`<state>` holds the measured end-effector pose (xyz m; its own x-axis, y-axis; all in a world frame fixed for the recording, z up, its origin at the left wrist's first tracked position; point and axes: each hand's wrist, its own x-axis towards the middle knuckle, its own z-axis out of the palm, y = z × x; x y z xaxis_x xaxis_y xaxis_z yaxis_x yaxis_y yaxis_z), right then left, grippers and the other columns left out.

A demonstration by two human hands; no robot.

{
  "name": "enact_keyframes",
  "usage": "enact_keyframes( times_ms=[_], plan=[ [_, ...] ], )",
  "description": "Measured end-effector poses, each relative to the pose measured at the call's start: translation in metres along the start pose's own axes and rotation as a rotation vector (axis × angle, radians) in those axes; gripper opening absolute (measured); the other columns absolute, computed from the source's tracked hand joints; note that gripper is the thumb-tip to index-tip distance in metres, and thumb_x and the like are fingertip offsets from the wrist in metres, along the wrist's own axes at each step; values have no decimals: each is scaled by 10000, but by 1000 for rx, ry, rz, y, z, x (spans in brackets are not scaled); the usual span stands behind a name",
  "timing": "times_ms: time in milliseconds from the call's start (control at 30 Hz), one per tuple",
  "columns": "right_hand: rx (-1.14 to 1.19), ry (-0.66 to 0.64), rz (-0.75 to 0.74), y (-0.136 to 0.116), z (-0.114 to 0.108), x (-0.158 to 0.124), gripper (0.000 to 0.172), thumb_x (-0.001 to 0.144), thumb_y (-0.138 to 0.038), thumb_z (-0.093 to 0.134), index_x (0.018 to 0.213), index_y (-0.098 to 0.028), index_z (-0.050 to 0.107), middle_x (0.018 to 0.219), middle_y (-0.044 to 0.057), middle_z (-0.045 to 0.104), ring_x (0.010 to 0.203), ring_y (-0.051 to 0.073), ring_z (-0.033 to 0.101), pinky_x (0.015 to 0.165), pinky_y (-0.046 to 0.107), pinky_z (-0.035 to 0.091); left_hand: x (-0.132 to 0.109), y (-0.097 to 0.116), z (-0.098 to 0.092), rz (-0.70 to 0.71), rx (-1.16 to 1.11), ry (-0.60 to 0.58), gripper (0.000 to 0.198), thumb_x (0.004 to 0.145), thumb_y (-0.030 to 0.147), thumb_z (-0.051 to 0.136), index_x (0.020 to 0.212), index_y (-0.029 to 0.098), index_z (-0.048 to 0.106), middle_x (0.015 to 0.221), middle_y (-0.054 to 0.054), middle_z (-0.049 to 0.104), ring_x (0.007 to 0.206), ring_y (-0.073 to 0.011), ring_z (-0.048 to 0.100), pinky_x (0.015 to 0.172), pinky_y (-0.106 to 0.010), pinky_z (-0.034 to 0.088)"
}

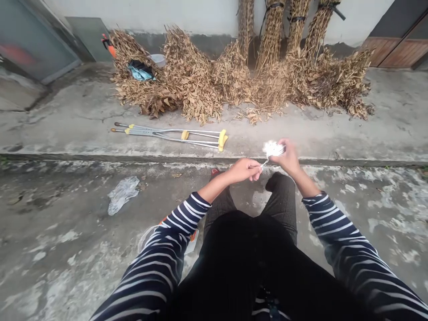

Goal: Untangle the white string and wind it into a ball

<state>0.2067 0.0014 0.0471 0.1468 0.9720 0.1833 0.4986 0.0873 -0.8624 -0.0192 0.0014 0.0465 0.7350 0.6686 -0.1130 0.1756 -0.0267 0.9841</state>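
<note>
A white fluffy bundle (273, 149), blurred and too unclear to name, is in my right hand (286, 158), whose fingers curl round its right side. From its lower left a thin pale strand (265, 163) runs down to my left hand (246, 170). The fingers of my left hand are pinched together on that strand. Both hands are raised over the edge of the concrete step, a short distance apart.
Grey crutches with yellow pads (199, 137) lie on the step (80, 129). Dried plant bundles (197, 80) lean along the wall. A crumpled clear plastic sheet (123, 195) lies on the lower ground at left. Something orange and white is partly hidden by my left sleeve.
</note>
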Motion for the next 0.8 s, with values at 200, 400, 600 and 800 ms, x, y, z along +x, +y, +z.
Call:
enact_keyframes(
  times_ms=[200,400,600,800],
  plan=[
    [45,-265,73,6,23,-35,503,514,-197,692,1010,-246,632,1003,27,547,933,246,550,858,400,508,11,23,-38,38,313,62,253,855,244,608,645,119,675,609,-9,657,549,-84,518,586,-215,397],
    [628,-556,361,-25,4,-46,527,545,-174,744,1055,-253,641,943,-3,644,761,181,601,581,282,526,17,15,-42,121,324,82,271,894,300,624,723,110,714,617,7,627,582,-85,512,591,-206,384],
    [850,-389,410,-48,-5,-34,524,566,-233,809,1066,-244,650,946,9,702,726,173,668,568,292,593,25,-5,-20,56,-64,171,197,924,243,610,824,95,693,699,-22,697,573,-104,617,576,-215,508],
    [774,-244,230,-74,-15,-14,601,567,-213,789,1144,-287,634,1126,23,698,802,192,679,653,357,628,28,-16,-10,71,-167,154,337,944,406,664,793,106,645,693,-45,691,564,-94,620,520,-183,489]
  ],
)
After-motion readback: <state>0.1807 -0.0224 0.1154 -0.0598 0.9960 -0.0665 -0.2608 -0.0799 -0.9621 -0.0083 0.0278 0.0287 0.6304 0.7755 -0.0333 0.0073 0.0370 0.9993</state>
